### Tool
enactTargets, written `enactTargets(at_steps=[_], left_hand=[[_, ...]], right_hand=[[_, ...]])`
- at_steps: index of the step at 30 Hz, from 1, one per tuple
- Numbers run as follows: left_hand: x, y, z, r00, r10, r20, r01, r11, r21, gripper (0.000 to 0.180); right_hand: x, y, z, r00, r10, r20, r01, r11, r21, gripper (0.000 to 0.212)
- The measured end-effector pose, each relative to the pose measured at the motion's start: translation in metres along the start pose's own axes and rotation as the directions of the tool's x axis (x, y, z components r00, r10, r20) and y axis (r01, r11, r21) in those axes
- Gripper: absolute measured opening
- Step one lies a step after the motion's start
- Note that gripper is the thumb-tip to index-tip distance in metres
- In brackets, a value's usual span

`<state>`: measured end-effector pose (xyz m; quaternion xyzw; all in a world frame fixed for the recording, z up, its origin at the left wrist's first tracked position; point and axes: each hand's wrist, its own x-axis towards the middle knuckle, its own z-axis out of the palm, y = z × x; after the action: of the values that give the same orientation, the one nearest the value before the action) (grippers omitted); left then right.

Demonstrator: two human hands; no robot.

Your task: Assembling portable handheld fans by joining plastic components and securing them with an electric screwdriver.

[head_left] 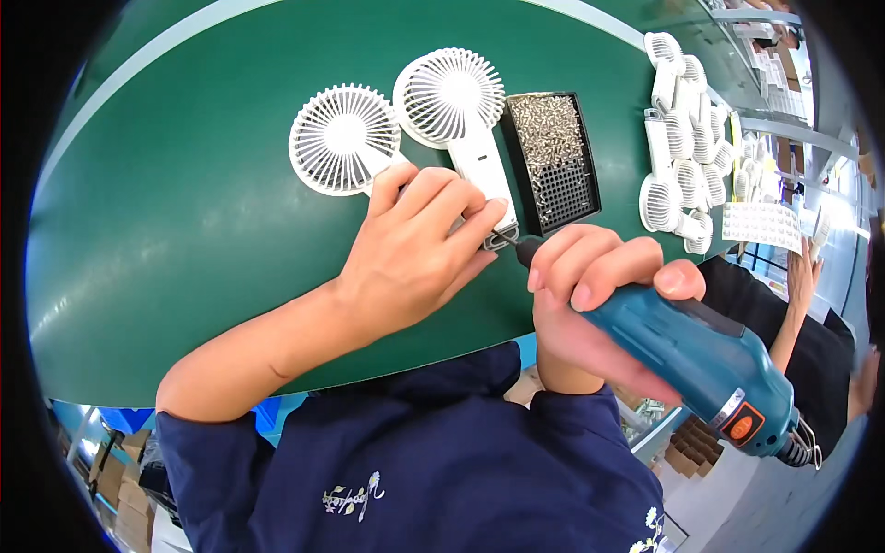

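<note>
My left hand (415,240) is closed about the lower handle of a white handheld fan (477,166), its fingers pressing near the handle's end. Beside it lies a second white handheld fan (346,138), whose handle runs under my left hand and is mostly hidden. My right hand (599,286) is wrapped round a blue electric screwdriver (696,346), held at a slant. The thin bit reaches the end of the first fan's handle, close to my left thumb; whether it sits in a screw cannot be made out.
A black tray (595,175) of small metal screws stands just right of the fans on the green table (184,230). Many more white fans (682,147) are piled at the right edge. Beyond them, another person's hand (804,272) is near a white sheet (761,224).
</note>
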<state>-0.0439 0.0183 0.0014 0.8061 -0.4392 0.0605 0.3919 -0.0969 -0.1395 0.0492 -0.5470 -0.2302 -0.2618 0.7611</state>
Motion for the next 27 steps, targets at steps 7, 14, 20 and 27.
enactTargets(at_steps=[7,14,20,27], left_hand=[[0.001,0.0,0.002,1.0,0.011,-0.016,-0.011,1.0,-0.001,0.045],[0.003,0.004,0.002,1.0,-0.003,0.004,0.003,1.0,0.023,0.044],[0.001,0.012,0.006,0.999,-0.011,0.046,0.009,0.998,0.058,0.044],[0.004,0.015,0.009,0.998,0.003,0.069,-0.005,1.0,0.021,0.048]], right_hand=[[0.005,0.006,-0.01,0.978,-0.01,0.206,0.021,0.998,-0.054,0.085],[0.007,-0.022,-0.03,0.968,-0.168,-0.184,0.178,0.983,0.037,0.077],[0.011,-0.015,-0.062,0.907,-0.183,-0.379,0.107,0.971,-0.212,0.078],[0.005,-0.008,-0.058,0.918,-0.13,-0.375,0.05,0.975,-0.215,0.08]])
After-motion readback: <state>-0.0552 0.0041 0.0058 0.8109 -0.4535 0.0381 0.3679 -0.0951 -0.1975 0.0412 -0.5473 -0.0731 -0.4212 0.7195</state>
